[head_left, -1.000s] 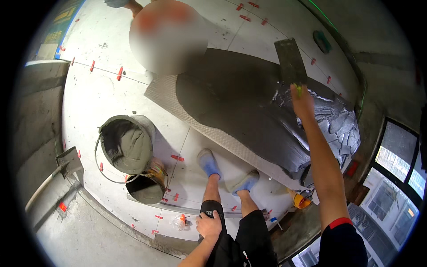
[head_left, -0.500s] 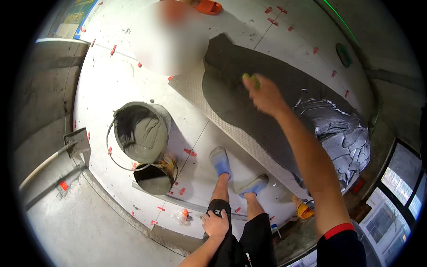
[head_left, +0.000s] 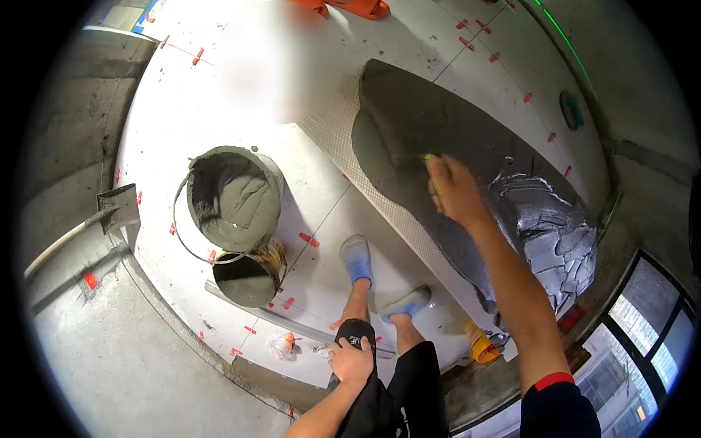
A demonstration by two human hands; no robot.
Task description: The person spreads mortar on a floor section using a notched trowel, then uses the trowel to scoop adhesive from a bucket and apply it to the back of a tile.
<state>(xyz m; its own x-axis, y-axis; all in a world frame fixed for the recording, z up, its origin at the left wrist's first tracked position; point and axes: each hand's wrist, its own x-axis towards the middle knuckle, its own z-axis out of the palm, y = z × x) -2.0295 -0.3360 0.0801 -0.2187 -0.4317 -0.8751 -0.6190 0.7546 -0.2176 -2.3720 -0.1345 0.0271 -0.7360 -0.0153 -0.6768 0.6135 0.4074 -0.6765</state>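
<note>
My right hand [head_left: 457, 191] is closed round the yellow-green handle of a trowel [head_left: 429, 158]; its blade can hardly be told from the dark mortar below. Grey mortar [head_left: 467, 131] lies smoothed over most of a large tile, whose bare patterned back [head_left: 332, 109] shows along the near left side. At the right end, by my right forearm, a thick, ridged heap of wet mortar [head_left: 555, 226] sits on the tile. My left hand [head_left: 350, 360] rests on my left knee, fingers laid over the black shorts [head_left: 416, 387], holding nothing.
A mortar bucket [head_left: 237, 201] and a smaller bucket [head_left: 248, 281] stand left of my feet. Red clips [head_left: 309, 239] line the floor tile joints. A shovel [head_left: 117, 208] leans at the far left. A yellow container [head_left: 482, 343] lies near the window. Orange shoes [head_left: 361, 7] show at the top.
My right hand has drawn the trowel toward me and to the right across the mortar. My left hand stays on the knee. The whole view has shifted slightly.
</note>
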